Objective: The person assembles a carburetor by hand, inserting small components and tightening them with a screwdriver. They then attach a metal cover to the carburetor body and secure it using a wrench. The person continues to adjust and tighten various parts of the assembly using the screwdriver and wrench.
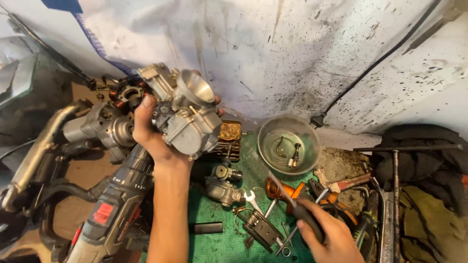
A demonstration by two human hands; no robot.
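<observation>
- The left hand (152, 134) is gripping a grey metal carburetor (187, 114) and holding it up above the bench, its round intake mouth turned upward, apparently to keep it open to view.
- The right hand (327, 238) is clenching the black handle of a screwdriver (292, 202), its shaft slanting up-left toward the carburetor.
- Below, a green mat (219, 243) is carrying a small wrench (253, 199) and loose parts.
- A metal bowl (288, 144) is keeping small fittings together.
- A power drill (109, 214) is lying at the left.
</observation>
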